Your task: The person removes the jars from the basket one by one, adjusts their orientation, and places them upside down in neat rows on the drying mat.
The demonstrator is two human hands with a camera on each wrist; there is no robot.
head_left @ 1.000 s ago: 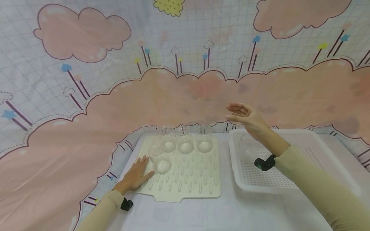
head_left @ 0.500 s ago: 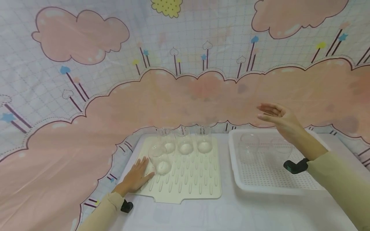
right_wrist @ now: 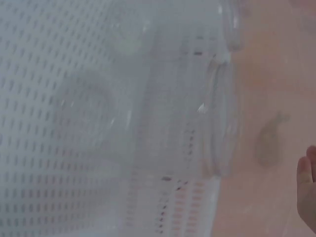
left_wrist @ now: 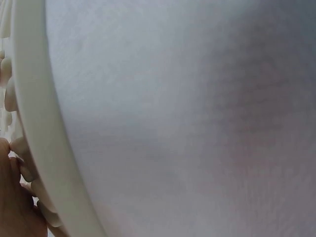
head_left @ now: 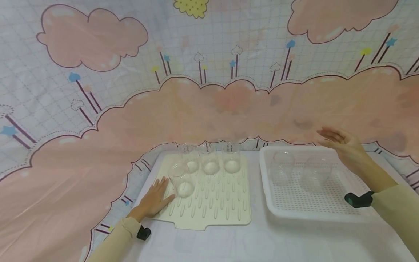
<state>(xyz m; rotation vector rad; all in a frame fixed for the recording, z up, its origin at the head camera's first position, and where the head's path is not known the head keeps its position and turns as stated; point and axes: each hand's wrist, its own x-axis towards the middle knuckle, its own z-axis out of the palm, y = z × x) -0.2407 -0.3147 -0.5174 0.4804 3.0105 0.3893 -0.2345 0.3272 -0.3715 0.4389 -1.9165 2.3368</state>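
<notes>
My left hand (head_left: 153, 198) rests flat with spread fingers on the left edge of a cream draining board (head_left: 226, 215). Right by its fingertips stands a clear drinking glass (head_left: 182, 182). Three more glasses, one of them the rightmost glass (head_left: 231, 160), form a row along the board's back. Raised over the back right of a white perforated basket (head_left: 304, 216), my right hand (head_left: 348, 147) has loosely bent fingers and holds nothing. Inside the basket are two clear glasses, a left glass (head_left: 283, 169) and a right glass (head_left: 316, 174); both show blurred in the right wrist view.
A white cloth (head_left: 235, 243) covers the table under board and basket. Behind them hangs a curtain (head_left: 212, 112) with a pink cloud print. In the left wrist view, the board's rim (left_wrist: 37, 98) runs beside the white cloth.
My right hand has moved to the right across the basket, bringing the two glasses in it into full sight. My left hand and the glasses on the board have stayed put.
</notes>
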